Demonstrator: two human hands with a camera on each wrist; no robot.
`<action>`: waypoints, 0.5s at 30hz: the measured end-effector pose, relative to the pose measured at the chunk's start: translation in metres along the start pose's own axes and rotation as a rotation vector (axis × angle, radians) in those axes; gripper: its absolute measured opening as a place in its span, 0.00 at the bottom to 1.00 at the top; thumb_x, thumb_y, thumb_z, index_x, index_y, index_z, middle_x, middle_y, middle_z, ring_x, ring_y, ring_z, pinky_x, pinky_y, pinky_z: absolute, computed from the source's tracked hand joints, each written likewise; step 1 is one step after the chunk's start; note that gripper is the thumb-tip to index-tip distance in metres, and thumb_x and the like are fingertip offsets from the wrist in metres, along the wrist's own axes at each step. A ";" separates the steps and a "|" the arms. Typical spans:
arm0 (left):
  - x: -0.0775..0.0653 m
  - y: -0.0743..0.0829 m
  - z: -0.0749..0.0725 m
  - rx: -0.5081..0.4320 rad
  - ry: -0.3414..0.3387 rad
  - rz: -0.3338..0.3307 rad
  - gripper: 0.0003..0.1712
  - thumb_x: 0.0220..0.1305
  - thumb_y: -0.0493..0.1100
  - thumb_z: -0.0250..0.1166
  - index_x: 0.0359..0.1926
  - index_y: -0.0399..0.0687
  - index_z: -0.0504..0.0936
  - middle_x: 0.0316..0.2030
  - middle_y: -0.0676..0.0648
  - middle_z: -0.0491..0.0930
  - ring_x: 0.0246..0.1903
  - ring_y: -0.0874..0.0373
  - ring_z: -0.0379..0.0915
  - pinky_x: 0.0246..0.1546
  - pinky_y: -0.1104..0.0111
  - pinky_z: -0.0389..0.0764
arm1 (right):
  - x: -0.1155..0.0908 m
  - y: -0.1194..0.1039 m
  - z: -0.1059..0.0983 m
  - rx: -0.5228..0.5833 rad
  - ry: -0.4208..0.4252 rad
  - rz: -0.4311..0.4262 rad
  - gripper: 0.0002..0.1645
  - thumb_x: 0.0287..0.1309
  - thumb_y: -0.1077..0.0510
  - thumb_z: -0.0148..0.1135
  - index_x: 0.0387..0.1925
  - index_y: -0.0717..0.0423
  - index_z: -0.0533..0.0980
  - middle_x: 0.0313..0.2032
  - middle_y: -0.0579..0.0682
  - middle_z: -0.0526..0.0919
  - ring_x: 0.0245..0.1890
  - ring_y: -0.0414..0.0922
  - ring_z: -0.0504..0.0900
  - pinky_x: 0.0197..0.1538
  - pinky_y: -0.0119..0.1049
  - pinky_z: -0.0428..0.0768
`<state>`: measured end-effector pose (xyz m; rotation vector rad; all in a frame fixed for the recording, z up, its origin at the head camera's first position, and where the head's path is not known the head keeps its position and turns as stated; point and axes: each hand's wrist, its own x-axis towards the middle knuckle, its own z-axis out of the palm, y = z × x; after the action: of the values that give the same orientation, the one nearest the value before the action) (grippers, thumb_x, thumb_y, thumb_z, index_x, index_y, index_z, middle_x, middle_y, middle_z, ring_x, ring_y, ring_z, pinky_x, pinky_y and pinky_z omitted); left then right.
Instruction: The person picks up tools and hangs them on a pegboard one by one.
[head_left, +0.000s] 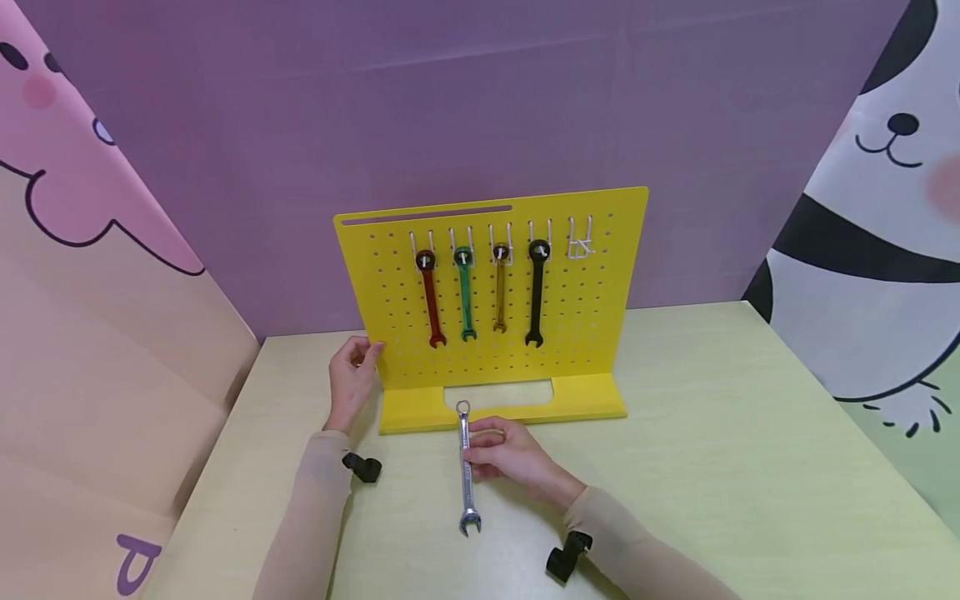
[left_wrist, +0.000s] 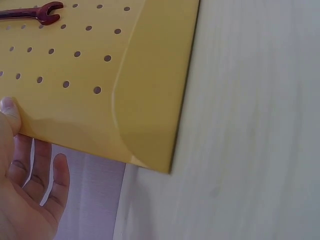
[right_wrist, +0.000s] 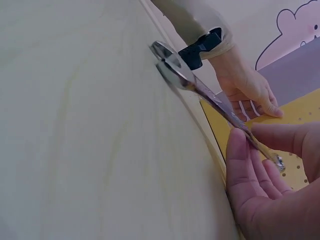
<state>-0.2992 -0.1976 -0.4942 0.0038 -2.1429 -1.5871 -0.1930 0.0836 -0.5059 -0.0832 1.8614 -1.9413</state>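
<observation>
In the head view my right hand (head_left: 517,458) pinches a silver combination wrench (head_left: 467,483) midway along its shaft, ring end up and open end toward me. The right wrist view shows thumb and fingertips on that shaft. My left hand (head_left: 351,383) grips the left edge of a yellow pegboard (head_left: 577,354), its thumb in front and other fingers behind, as the left wrist view shows. A red wrench (head_left: 431,304), a green wrench (head_left: 466,300), an amber wrench (head_left: 500,292) and a black wrench (head_left: 537,292) hang from white hooks. At the right, another white hook (head_left: 580,248) holds nothing.
The pegboard's yellow base (head_left: 588,400), with a cutout in its middle, stands on a pale wooden table (head_left: 720,433). Behind is a purple backdrop (head_left: 480,108). Cartoon-printed panels flank the table, one with a panda (head_left: 862,325). Each wrist wears a small black camera.
</observation>
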 end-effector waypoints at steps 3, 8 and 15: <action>0.001 -0.001 0.001 -0.003 -0.009 -0.006 0.14 0.74 0.47 0.70 0.42 0.38 0.84 0.32 0.54 0.78 0.33 0.54 0.71 0.33 0.73 0.70 | 0.000 -0.001 0.000 0.017 0.030 -0.019 0.25 0.65 0.69 0.70 0.62 0.67 0.74 0.48 0.61 0.89 0.36 0.43 0.88 0.45 0.38 0.89; 0.000 -0.001 0.001 0.005 -0.008 -0.011 0.14 0.75 0.47 0.69 0.43 0.38 0.84 0.33 0.51 0.78 0.35 0.53 0.71 0.35 0.73 0.71 | -0.003 -0.006 0.001 0.032 0.056 -0.045 0.24 0.65 0.68 0.71 0.60 0.68 0.75 0.46 0.57 0.89 0.38 0.43 0.88 0.48 0.40 0.89; -0.001 0.000 0.000 0.010 0.006 -0.008 0.14 0.75 0.46 0.69 0.42 0.37 0.83 0.32 0.50 0.77 0.35 0.52 0.71 0.35 0.74 0.70 | -0.007 -0.012 0.001 0.059 0.054 -0.083 0.22 0.66 0.66 0.71 0.59 0.68 0.76 0.46 0.56 0.88 0.40 0.41 0.87 0.51 0.41 0.89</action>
<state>-0.2983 -0.1971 -0.4944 0.0203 -2.1486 -1.5792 -0.1892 0.0854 -0.4928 -0.0919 1.8600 -2.0724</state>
